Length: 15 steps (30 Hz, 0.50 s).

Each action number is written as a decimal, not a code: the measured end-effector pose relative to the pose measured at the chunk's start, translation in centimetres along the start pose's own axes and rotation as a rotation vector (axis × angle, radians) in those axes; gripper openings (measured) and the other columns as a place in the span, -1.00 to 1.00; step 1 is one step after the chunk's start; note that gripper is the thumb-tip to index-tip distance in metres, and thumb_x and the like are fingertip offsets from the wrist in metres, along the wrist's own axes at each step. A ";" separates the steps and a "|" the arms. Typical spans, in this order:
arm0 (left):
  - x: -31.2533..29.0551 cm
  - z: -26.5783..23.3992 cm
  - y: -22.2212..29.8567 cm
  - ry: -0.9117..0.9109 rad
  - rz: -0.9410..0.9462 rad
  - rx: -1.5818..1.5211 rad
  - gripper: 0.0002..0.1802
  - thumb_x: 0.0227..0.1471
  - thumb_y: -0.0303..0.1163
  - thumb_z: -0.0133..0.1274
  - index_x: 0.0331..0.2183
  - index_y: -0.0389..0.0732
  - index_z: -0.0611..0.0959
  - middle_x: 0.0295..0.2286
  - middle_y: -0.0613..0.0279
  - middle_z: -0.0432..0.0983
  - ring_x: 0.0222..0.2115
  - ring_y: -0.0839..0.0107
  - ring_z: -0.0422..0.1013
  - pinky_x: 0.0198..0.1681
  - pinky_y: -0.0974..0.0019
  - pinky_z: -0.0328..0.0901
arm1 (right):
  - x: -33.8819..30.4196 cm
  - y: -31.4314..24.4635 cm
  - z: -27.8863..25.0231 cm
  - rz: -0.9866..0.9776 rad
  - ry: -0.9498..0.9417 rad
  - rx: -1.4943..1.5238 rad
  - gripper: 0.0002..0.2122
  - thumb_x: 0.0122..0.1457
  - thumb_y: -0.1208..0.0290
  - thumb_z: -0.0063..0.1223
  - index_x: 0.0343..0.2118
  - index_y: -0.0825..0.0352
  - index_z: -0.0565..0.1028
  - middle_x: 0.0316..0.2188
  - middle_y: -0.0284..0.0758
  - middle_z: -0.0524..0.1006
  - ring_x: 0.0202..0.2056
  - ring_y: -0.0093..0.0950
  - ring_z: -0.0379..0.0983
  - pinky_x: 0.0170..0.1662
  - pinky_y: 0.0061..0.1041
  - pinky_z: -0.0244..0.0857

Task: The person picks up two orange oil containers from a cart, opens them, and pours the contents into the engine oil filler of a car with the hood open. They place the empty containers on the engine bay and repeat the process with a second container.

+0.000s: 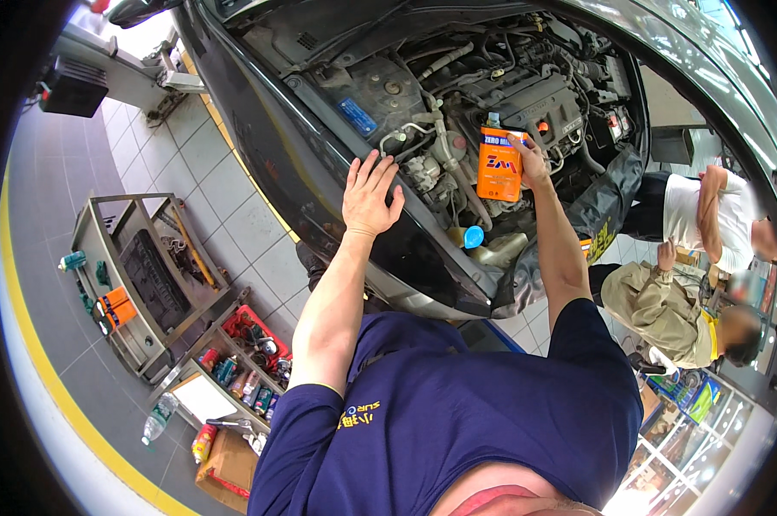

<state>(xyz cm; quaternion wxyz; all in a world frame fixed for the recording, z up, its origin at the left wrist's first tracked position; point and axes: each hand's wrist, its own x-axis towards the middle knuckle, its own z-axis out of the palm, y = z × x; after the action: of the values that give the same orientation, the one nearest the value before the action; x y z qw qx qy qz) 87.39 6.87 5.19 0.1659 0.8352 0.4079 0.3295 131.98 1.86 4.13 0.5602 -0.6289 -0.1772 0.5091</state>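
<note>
Can (499, 176): orange, flat-sided, dark-blue band near the top; held above the near-left side of the engine (539, 101). Long axis runs away from the wearer, only slightly off straight; neck (493, 119) points to the engine's far side, base back toward the wearer, broad label face turned to the camera.

Right hand (535, 163): clamped on the can's right edge near the top, thumb over the front, other fingers mostly hidden.

Left hand (371, 196): grips nothing; fingers slightly spread, thumb apart, laid on the fender (406, 249) left of the engine.

Blue cap (474, 236): tipped up, wearer's side of the engine.

Cart (145, 342): grey, well left of the engine.
</note>
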 end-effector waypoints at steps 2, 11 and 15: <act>0.0 -0.1 0.0 -0.005 -0.005 -0.002 -0.54 0.23 -0.22 0.25 0.12 -0.12 0.81 0.24 0.25 0.68 0.46 0.11 0.38 0.62 -0.16 0.11 | 0.3 0.3 -0.2 0.000 -0.009 0.014 -0.68 0.48 0.34 0.45 0.12 0.42 0.62 -0.10 -0.28 0.76 -0.16 -0.40 0.81 -0.09 -0.28 0.78; -0.1 0.0 -0.1 0.006 -0.002 -0.009 -0.53 0.22 -0.22 0.26 0.13 -0.12 0.81 0.23 0.26 0.69 0.45 0.11 0.39 0.62 -0.14 0.11 | 0.9 0.2 -1.0 0.055 -0.003 0.012 -0.62 0.44 0.33 0.50 0.15 0.44 0.61 -0.11 -0.28 0.76 -0.16 -0.41 0.81 -0.09 -0.30 0.77; -0.1 -0.1 -0.1 0.009 0.002 -0.011 -0.53 0.21 -0.21 0.26 0.12 -0.12 0.81 0.23 0.26 0.69 0.45 0.11 0.39 0.62 -0.14 0.11 | 0.9 0.0 -1.0 0.065 0.007 0.006 -0.62 0.46 0.34 0.48 0.16 0.45 0.60 -0.10 -0.26 0.78 -0.14 -0.39 0.82 -0.08 -0.29 0.78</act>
<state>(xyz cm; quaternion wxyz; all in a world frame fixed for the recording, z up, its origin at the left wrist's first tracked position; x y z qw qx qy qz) 87.22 6.89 5.14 0.1683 0.8331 0.4061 0.3358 133.23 2.01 3.60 0.5457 -0.6345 -0.1531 0.5254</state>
